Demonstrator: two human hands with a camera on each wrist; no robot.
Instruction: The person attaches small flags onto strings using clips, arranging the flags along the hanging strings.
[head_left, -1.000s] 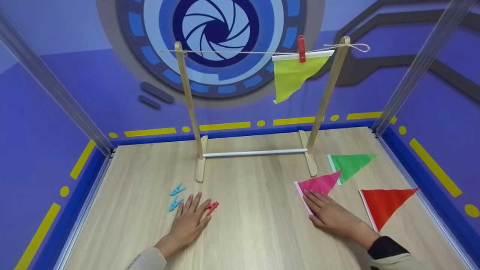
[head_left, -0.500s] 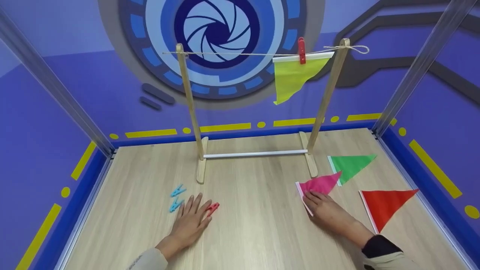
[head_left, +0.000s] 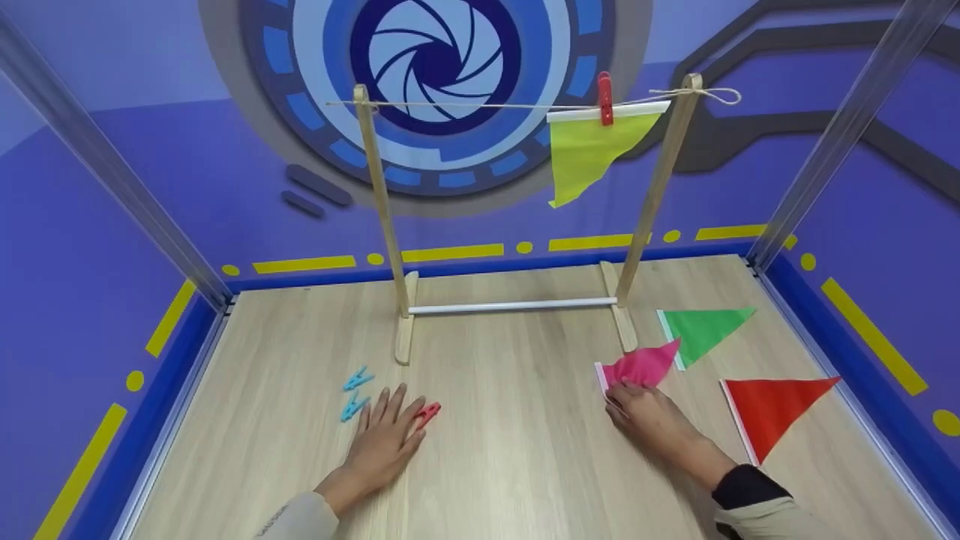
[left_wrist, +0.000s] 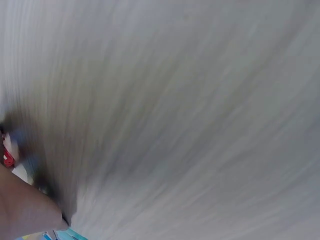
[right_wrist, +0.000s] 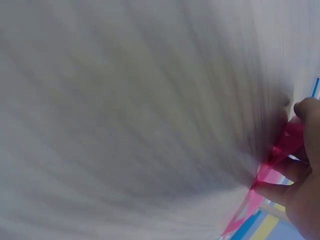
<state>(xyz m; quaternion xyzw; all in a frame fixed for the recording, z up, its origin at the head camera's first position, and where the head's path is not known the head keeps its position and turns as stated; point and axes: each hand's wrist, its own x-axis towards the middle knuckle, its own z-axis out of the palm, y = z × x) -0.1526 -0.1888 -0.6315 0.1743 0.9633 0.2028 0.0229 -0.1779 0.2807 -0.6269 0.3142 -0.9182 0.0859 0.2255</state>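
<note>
One yellow fabric pennant (head_left: 596,150) hangs; three remain unhung. Right grip (head_left: 652,412) pinches the pink fabric pennant (head_left: 645,363); left grip (head_left: 381,442) lies spread.

The stand (head_left: 512,306) is at the back of the surface (head_left: 495,442), a hanging pennant (head_left: 596,150) near its right post (head_left: 658,187). Two clothespins (head_left: 353,383) lie left of my left hand (head_left: 381,448), a third clothespin (head_left: 428,414) just right; right of the front pennant (head_left: 641,366) in my right hand (head_left: 652,418) lie two more pennants (head_left: 705,331).

The pink flag (head_left: 646,366) looks like matt cloth, the clothespins (head_left: 429,413) plastic, the posts (head_left: 659,187) wood, the tabletop (head_left: 510,420) smooth, faintly glossy.
</note>
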